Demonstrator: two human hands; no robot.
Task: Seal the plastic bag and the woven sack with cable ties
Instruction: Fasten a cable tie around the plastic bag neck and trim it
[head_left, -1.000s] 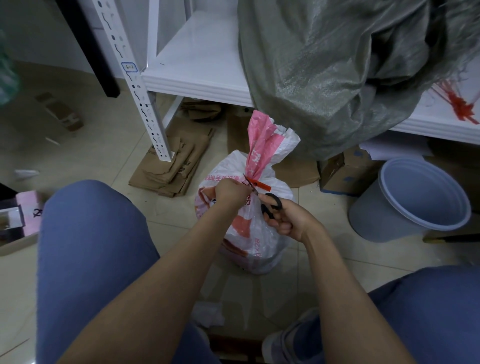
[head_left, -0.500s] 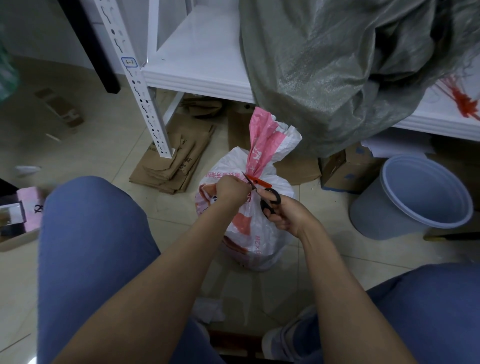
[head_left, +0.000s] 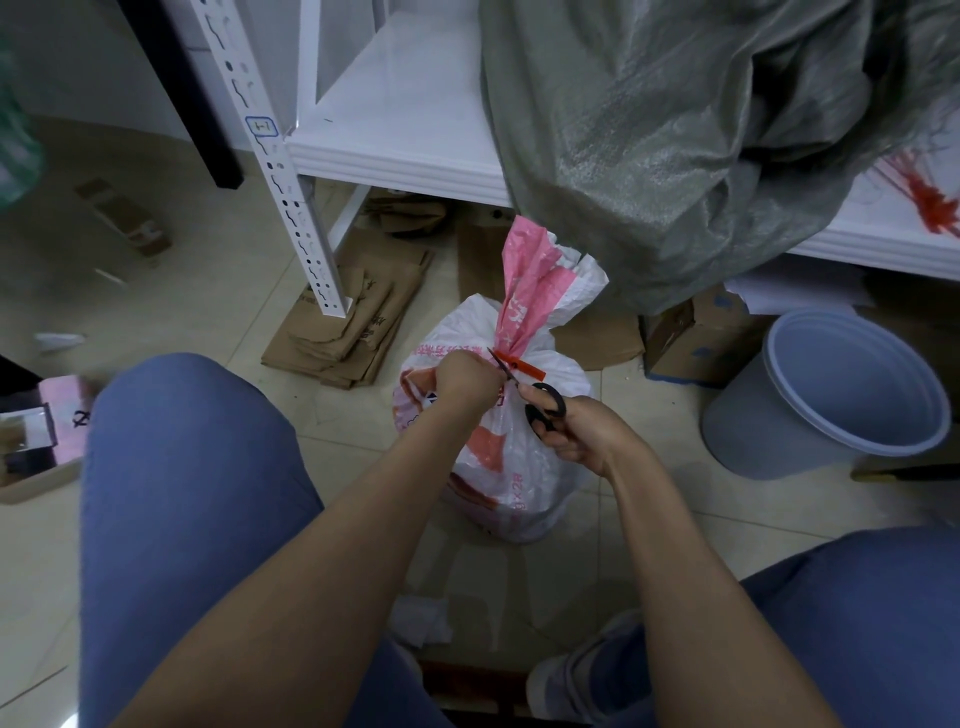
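Cardboard, brown flattened sheets (head_left: 353, 332), lies on the tiled floor at left, beside the white metal shelf (head_left: 405, 114) upright.

Left forearm reaches forward and right from above the left knee. Left hand (head_left: 465, 384) is knuckles-up at the gathered neck of the white and pink plastic bag (head_left: 519, 457), which stands on the floor between the knees. Fingers curled into a tight fist; the left end of the red plastic cable tie (head_left: 527, 368) runs into that fist. The tie wraps the bag's neck, with the pink top fanning out above it.

Black-handled scissors (head_left: 545, 408) point up and left, blade tips at the tie next to the left fist.

Right forearm comes in from lower right, wrist bent inward. Right hand (head_left: 582, 431) grips the scissors, fingers curled through the handle loops.

Grey-green woven sack (head_left: 675, 145) slumps over the shelf edge above the bag. Grey round plastic bucket (head_left: 831, 395) stands on the floor at far right.
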